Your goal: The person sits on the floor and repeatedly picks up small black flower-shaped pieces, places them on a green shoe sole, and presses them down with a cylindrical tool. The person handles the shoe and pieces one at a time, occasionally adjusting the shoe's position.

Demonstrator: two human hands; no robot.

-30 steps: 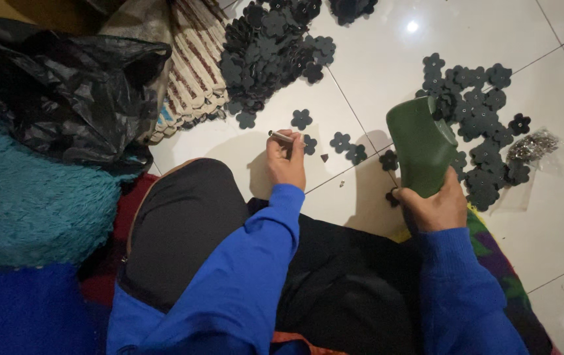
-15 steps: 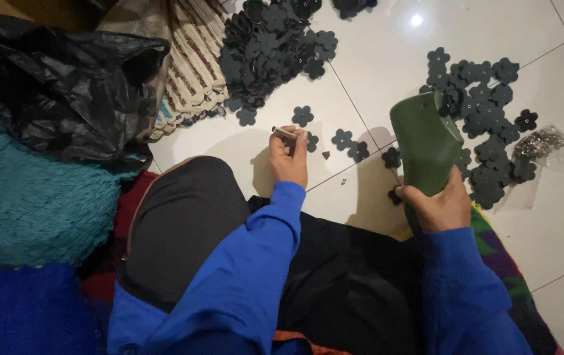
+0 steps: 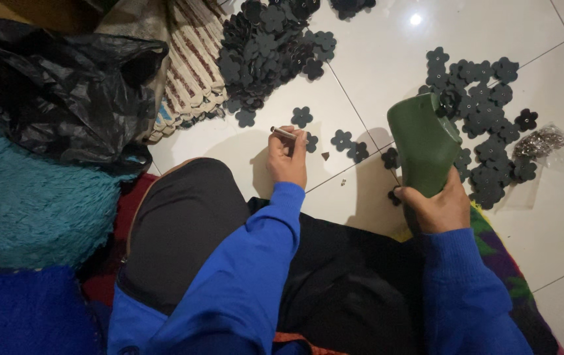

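Left hand: the left hand (image 3: 287,158) is held low over the white tiled floor (image 3: 374,72), fingers curled shut around a thin metal tool (image 3: 284,133) — the tool is pinched near the fingertips and lies roughly level, its tip pointing to the left of the view.
Right hand: the right hand (image 3: 438,209) is wrapped tight around the lower end of a dark green moulded form (image 3: 424,143), which is held upright and slightly tilted, its wider end uppermost.
Green form: it is lifted clear of the floor, just in front of the right-hand pile of cutouts.
Nearest pieces: a few single dark flower-shaped cutouts (image 3: 342,139) are scattered on the tiles between the two hands; one is just beside the left fingertips.
Left pile: a dense heap of the same cutouts (image 3: 269,39) is spread at the top centre, touching a striped woven mat (image 3: 190,72).
Right pile: a looser group of cutouts (image 3: 485,105) is laid out beyond the green form.
Small bag: a clear plastic bag of small metal pieces (image 3: 539,141) is seen at the right edge of that group.
Left side: a black plastic bag (image 3: 58,92) is slumped above a teal shaggy rug (image 3: 25,204).
Clothing: blue sleeves (image 3: 255,263) are worn on both arms — dark trousers cover the lap.
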